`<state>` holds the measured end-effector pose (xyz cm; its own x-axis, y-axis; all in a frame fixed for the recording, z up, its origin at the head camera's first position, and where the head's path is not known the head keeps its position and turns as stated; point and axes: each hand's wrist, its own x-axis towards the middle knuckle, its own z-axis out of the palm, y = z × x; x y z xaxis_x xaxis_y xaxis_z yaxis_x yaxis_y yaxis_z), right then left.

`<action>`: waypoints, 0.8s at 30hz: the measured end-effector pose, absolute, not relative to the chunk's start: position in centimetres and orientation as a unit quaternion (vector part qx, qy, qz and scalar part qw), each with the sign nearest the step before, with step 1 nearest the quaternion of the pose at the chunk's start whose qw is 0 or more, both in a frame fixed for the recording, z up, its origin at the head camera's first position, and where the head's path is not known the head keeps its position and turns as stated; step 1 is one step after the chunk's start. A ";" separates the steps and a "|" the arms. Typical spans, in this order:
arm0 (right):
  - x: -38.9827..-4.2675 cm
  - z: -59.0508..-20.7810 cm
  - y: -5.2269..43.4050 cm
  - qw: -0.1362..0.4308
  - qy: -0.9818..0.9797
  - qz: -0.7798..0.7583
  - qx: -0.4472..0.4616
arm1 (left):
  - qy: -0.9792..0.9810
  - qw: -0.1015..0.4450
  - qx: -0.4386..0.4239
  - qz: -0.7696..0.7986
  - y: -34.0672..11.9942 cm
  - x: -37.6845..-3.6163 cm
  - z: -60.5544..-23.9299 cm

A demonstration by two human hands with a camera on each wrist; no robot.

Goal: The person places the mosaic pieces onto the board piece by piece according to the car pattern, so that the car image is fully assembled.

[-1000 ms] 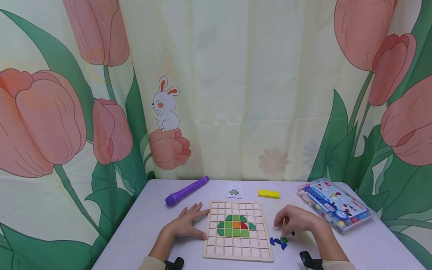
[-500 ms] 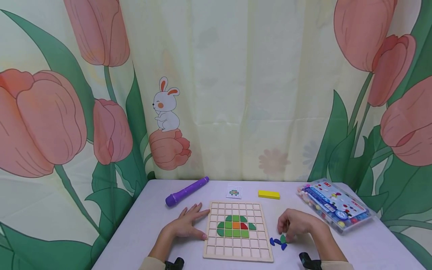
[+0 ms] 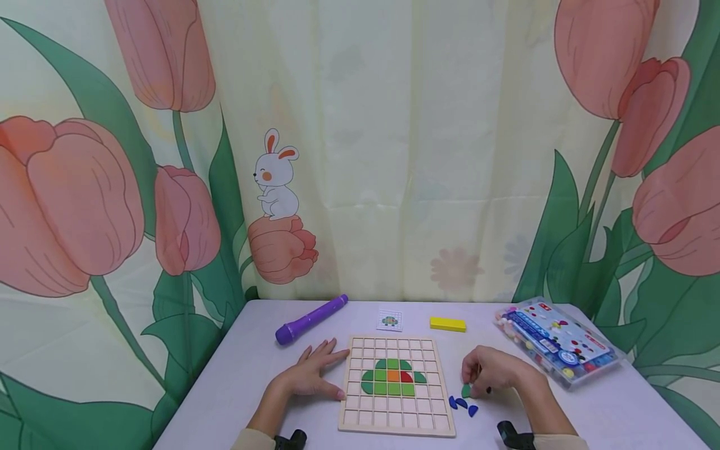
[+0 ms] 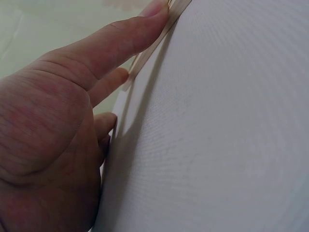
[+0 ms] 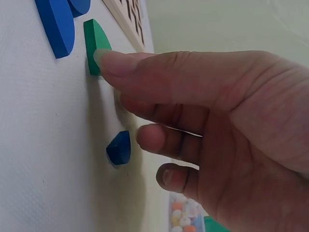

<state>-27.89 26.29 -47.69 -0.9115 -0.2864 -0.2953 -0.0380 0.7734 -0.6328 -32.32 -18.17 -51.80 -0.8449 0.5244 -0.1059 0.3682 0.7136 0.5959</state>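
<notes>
My right hand (image 3: pixel 495 367) pinches a green quarter-round block (image 5: pixel 93 46) just off the right side of the wooden grid board (image 3: pixel 394 420). In the right wrist view the thumb presses the block's edge; the forefinger's contact is hidden. Several blue blocks (image 3: pixel 461 403) lie by the board, and one more blue block (image 5: pixel 119 149) sits under the curled fingers. My left hand (image 3: pixel 308 375) is spread at the board's left edge, its thumb and forefinger touching the frame. Green, orange and red tiles (image 3: pixel 394 375) form a shape on the grid.
Behind the board lie a small pattern card (image 3: pixel 390 319), a yellow bar (image 3: pixel 448 324) and a purple microphone (image 3: pixel 312 319). A clear plastic case (image 3: pixel 559 340) of colourful pieces stands at the right. A printed curtain (image 3: pixel 410 156) hangs behind the table.
My right hand has shifted down and then slightly up, and the green block has moved left and away from the blue blocks with it. My left hand and the board stay put.
</notes>
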 end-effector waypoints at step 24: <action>-28.1 -47.8 25.9 0.180 0.918 -0.325 -0.139 | 0.916 0.135 0.240 0.292 -18.2 -32.5 -52.1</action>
<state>-28.10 25.90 -47.78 -0.8967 -0.3716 -0.2406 -0.1378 0.7507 -0.6461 -32.47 -18.19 -52.06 -0.8485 0.5183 -0.1069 0.3612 0.7148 0.5989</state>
